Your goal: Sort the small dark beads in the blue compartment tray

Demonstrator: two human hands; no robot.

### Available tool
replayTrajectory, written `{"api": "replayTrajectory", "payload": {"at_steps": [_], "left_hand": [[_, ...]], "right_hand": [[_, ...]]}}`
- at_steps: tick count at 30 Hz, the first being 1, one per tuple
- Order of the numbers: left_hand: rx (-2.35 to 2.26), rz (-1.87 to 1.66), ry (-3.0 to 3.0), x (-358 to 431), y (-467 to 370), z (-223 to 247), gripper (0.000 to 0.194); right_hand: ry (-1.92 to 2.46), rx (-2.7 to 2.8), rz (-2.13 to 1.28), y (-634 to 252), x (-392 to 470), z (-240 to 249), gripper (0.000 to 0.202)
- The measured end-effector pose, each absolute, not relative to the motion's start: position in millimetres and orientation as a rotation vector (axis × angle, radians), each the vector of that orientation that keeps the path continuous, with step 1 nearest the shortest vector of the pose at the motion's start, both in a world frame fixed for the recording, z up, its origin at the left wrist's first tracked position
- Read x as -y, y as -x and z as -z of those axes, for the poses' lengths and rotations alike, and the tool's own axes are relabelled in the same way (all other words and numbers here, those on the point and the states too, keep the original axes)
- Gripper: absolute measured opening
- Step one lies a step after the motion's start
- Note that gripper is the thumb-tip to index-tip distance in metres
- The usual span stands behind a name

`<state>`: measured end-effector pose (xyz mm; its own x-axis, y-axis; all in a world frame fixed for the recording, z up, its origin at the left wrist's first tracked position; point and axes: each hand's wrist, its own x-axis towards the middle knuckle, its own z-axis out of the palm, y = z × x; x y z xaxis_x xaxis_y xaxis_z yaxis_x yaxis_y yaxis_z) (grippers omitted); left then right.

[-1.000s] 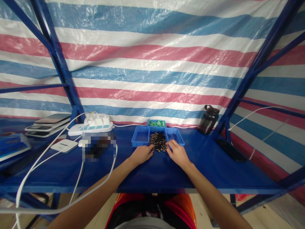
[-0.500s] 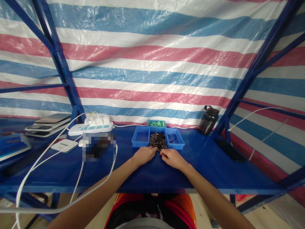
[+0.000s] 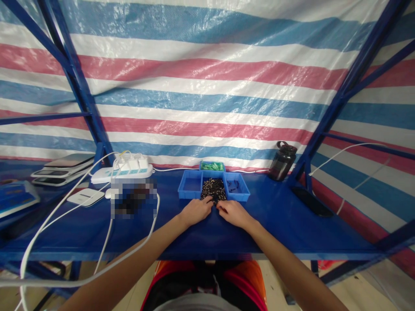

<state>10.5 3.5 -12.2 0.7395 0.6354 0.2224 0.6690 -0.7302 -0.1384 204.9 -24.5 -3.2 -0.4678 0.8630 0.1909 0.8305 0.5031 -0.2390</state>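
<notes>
A heap of small dark parts (image 3: pixel 213 189) lies between two blue trays at the middle of the blue bench. My left hand (image 3: pixel 195 211) and my right hand (image 3: pixel 234 213) rest side by side on the bench, fingertips meeting at the near edge of the heap. Both hands have curled fingers; what they pinch is too small to see. The left blue tray (image 3: pixel 189 189) looks empty, and the right blue tray (image 3: pixel 237 188) holds a few dark parts. Behind them a small tray (image 3: pixel 212 166) holds green pieces.
A dark bottle (image 3: pixel 283 160) stands at the back right, with a black phone (image 3: pixel 311 201) near it. A white power strip (image 3: pixel 121 171), white cables (image 3: pixel 106 242), a white box (image 3: pixel 85 197) and scales (image 3: pixel 63 168) fill the left side. Blue frame posts stand on both sides.
My right hand has drawn back from the right tray toward the heap's near edge, meeting my left hand. The left hand has shifted slightly right.
</notes>
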Motion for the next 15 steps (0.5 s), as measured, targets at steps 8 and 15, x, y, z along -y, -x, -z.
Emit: {"api": "replayTrajectory", "payload": {"at_steps": [8,15], "left_hand": [[1.009,0.237,2.742,-6.6,-9.5,15.6,0.029],[1.021,0.258,2.730,-6.0,-10.1,14.6,0.031]], "right_hand": [[1.431,2.454,-0.146,-204.4,24.0,4.5,0.015],[1.428,2.442,-0.147,-205.5,24.7,5.0,0.016]]}}
